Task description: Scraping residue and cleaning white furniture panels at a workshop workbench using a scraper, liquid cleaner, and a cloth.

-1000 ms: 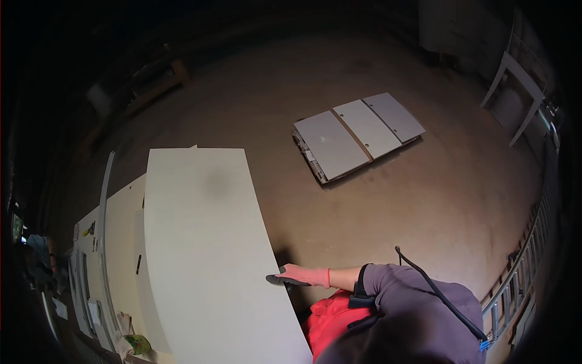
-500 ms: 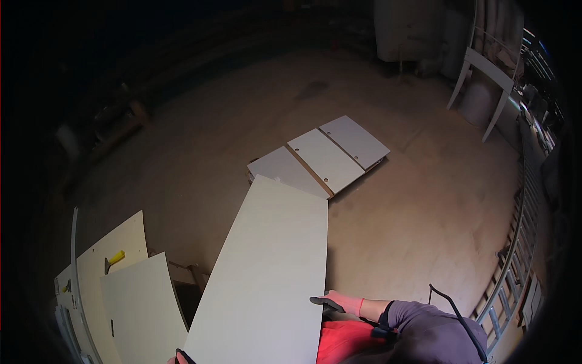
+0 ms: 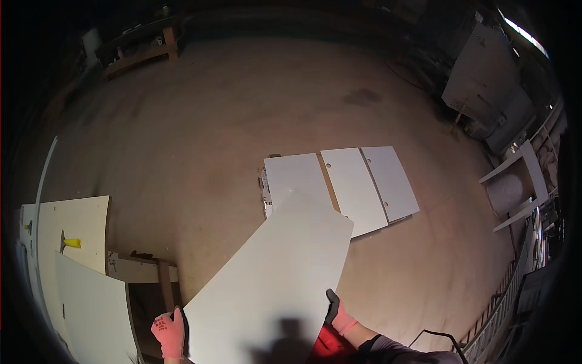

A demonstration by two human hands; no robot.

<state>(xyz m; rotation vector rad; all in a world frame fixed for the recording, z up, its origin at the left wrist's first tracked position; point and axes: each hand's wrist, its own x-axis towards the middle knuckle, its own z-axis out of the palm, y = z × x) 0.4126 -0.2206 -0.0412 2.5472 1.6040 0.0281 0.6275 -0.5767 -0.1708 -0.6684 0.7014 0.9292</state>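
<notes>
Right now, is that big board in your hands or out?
In: left hand holds the board at its left edge, right hand at its right.

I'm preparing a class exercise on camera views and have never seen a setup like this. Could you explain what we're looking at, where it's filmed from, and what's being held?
There is no machine: each grip is a person's own hand in a pink and dark glove. The view comes from a wide fisheye camera on the person's head, looking down, so straight edges bend near the rim.

The left grip and right grip hold opposite edges of a large pale panel. Its far end overlaps, in view, a row of three pale panels lying low over the floor; whether they touch, I can't tell. At left, a yellow-handled tool lies on a pale board.
</notes>
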